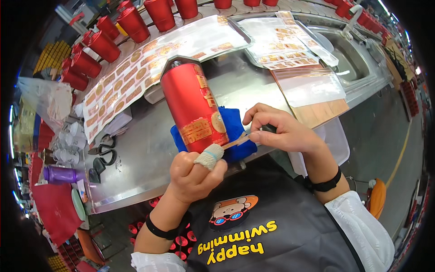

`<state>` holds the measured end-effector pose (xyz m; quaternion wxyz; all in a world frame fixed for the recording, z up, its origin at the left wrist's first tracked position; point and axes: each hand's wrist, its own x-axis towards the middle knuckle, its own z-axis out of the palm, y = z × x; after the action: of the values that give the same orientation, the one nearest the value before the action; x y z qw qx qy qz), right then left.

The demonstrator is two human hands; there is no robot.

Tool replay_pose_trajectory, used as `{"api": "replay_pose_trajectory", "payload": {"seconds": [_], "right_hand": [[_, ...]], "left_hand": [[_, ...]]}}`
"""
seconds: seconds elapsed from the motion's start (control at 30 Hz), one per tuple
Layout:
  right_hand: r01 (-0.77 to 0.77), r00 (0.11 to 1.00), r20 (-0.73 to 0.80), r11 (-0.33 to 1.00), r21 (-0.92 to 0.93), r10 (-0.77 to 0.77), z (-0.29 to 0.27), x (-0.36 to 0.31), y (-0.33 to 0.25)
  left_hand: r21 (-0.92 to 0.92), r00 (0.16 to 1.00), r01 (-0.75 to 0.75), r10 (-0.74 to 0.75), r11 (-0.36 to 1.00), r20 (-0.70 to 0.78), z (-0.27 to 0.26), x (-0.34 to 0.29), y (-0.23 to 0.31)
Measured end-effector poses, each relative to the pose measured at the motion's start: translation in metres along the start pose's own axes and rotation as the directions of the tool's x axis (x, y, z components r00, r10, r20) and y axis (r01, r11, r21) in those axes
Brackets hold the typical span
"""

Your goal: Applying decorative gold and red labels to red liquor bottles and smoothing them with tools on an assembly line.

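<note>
While the red cylinder [188, 106] lies toward 11 o'clock on a blue cloth [235, 124], its dark-rimmed end pointing to 11, both hands work near its lower end. The left hand [195, 177], at 7 o'clock, is curled nearly into a fist, with a pale wrap [210, 157] around one finger, just beside the cylinder's lower edge; whether it grips the cylinder I cannot tell. The right hand [283, 131], at 3 o'clock, closes thumb and fingers around a dark handle [269, 128]. A narrow tan strip [236, 141] runs from its fingertips toward the wrapped finger; whether strip and handle are joined is unclear. The left forearm rises from 7 o'clock, the right from 4, its hand angled toward 9, knuckles upward.
</note>
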<state>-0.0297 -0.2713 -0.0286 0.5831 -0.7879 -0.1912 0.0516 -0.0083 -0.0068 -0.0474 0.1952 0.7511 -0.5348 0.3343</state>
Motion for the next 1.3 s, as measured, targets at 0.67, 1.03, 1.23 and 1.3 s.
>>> {"api": "replay_pose_trajectory", "payload": {"seconds": [0.67,1.03,1.23,1.3], "right_hand": [[-0.014,0.999,0.052,1.0,0.024,0.013,-0.006,-0.002,0.0],[-0.031,0.998,0.053,0.999,0.035,0.029,-0.007,-0.001,0.003],[0.011,0.999,0.045,1.0,-0.001,-0.011,-0.004,0.002,0.004],[-0.008,0.999,0.042,1.0,0.025,0.007,-0.003,0.002,0.005]], "left_hand": [[-0.088,0.989,0.135,-0.14,0.987,-0.056,0.002,-0.001,0.006],[-0.06,0.991,0.125,-0.127,0.99,-0.037,0.001,0.002,0.008],[-0.131,0.968,0.197,-0.214,0.972,-0.131,0.008,-0.014,0.005],[-0.12,0.971,0.205,-0.218,0.971,-0.103,0.006,-0.01,0.008]]}}
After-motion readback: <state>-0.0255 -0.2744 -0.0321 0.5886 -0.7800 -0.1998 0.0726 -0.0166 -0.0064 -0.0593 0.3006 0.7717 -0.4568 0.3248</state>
